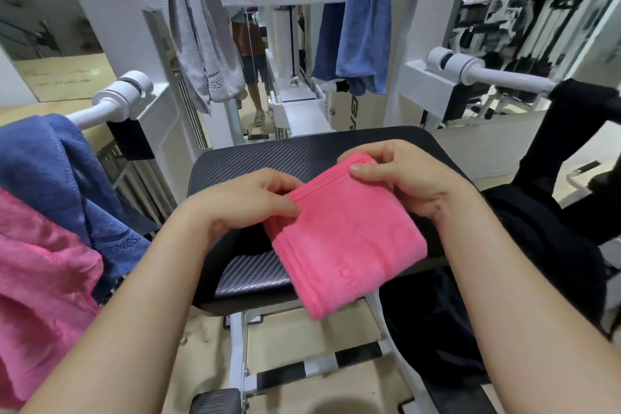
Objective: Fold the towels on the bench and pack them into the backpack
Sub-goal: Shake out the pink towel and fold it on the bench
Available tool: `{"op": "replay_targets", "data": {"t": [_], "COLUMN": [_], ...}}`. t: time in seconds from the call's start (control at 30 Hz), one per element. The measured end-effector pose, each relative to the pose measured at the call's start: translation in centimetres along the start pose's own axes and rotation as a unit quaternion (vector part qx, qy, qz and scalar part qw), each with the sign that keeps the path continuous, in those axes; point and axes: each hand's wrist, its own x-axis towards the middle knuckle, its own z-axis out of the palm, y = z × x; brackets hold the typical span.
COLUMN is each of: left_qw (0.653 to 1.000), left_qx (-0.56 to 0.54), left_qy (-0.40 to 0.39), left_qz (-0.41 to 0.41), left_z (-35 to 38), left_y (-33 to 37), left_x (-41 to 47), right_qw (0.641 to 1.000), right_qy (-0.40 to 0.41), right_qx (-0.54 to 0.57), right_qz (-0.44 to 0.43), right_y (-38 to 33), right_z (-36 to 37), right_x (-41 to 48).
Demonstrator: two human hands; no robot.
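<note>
The white gym machine [289,7] with the "BRTW" plate fills the background, and its top is cut off by the frame, so we cannot see where the grey towel [201,40] and the light blue towel [363,17] are hung. The black padded bench [255,158] stands before us; its far half is bare, while its near right part is hidden under the folded pink towel [346,245]. To the right, a black mass that we take for the backpack [544,245] lies dark, and we cannot make out any opening in it. At the left edge, a dark blue towel [57,178] and a second pink towel [37,279] hang on the machine's arm, both cut off by the frame. Our left hand [248,202] pinches the folded pink towel's upper left corner with closed fingers. Our right hand [400,171] grips its upper right corner, thumb on top. The towel's lower edge hangs past the bench's near edge.
</note>
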Motion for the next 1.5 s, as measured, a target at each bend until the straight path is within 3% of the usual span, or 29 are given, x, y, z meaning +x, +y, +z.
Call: {"op": "replay_targets", "data": {"t": [0.13, 0.27, 0.37, 0.43, 0.57, 0.7, 0.8, 0.9, 0.97, 1.0, 1.03, 1.07, 1.1, 1.13, 1.2, 1.27, 1.3, 1.4, 1.43, 1.5], "left_qw": [0.999, 0.991, 0.986, 0.979, 0.976, 0.982, 0.985, 0.988, 0.992, 0.993, 0.986, 0.972, 0.952, 0.933, 0.915, 0.922, 0.930, 0.931, 0.942, 0.951], "left_qx": [0.021, -0.099, -0.089, -0.057, 0.039, 0.087, 0.148, 0.154, 0.095, 0.037, -0.041, -0.123, -0.196, -0.247, -0.278, -0.260, -0.252, -0.287, -0.250, -0.042], "left_qy": [0.025, 0.028, 0.072, 0.068, 0.046, 0.026, 0.023, 0.024, 0.046, 0.069, 0.097, 0.123, 0.148, 0.171, 0.205, 0.187, 0.156, 0.077, 0.110, 0.233], "left_qz": [0.044, 0.081, 0.120, 0.185, 0.211, 0.167, 0.088, -0.012, -0.063, -0.092, -0.128, -0.160, -0.186, -0.200, -0.210, -0.215, -0.219, -0.212, -0.196, -0.197], "left_z": [2.5, 6.9, 10.4, 12.8, 18.3, 24.6, 28.9, 32.0, 33.4, 33.9, 34.3, 34.6, 34.8, 35.0, 35.4, 35.9, 36.2, 36.7, 36.6, 35.8], "left_y": [2.9, 4.4, 5.6, 7.1, 9.4, 9.0, 7.0, 4.3, 2.6, 1.9, 1.3, 0.9, 0.5, 0.1, -1.0, -1.9, -2.3, -3.0, -3.5, -6.2], "left_x": [0.4, 0.8, 0.9, 1.0, 2.3, 5.1, 7.9, 10.9, 12.7, 13.4, 14.1, 14.6, 15.1, 15.7, 16.7, 17.6, 18.2, 19.7, 19.9, 20.6], "right_qw": [0.982, 0.919, 0.813, 0.731, 0.659, 0.658, 0.632, 0.590, 0.644, 0.705, 0.781, 0.852, 0.897, 0.914, 0.898, 0.853, 0.843, 0.881, 0.884, 0.874], "right_qy": [0.093, 0.272, 0.422, 0.471, 0.428, 0.367, 0.364, 0.398, 0.329, 0.271, 0.212, 0.164, 0.133, 0.116, 0.064, 0.117, 0.164, 0.234, 0.244, 0.324], "right_qx": [-0.094, -0.225, -0.378, -0.491, -0.607, -0.630, -0.670, -0.702, -0.671, -0.637, -0.581, -0.496, -0.389, -0.310, -0.355, -0.479, -0.490, -0.353, -0.314, -0.223], "right_qz": [-0.134, -0.177, -0.132, -0.047, 0.120, 0.187, 0.139, -0.042, -0.163, -0.156, -0.085, 0.041, 0.165, 0.236, 0.252, 0.168, 0.147, 0.210, 0.246, 0.285], "right_y": [0.6, 1.5, 4.0, 6.2, 10.3, 13.6, 15.4, 16.2, 17.3, 18.2, 19.4, 20.3, 21.7, 23.1, 24.9, 26.9, 27.5, 28.4, 28.4, 29.2], "right_z": [1.0, 0.3, -3.1, -6.4, -12.2, -16.1, -17.7, -18.0, -17.0, -16.0, -15.0, -14.2, -13.8, -13.7, -13.2, -12.7, -12.7, -13.6, -14.0, -15.2], "right_x": [-3.0, -6.2, -9.5, -12.0, -15.7, -17.4, -18.0, -18.6, -18.7, -18.6, -18.6, -18.6, -18.7, -18.6, -18.6, -18.0, -17.5, -15.3, -14.6, -13.6]}}
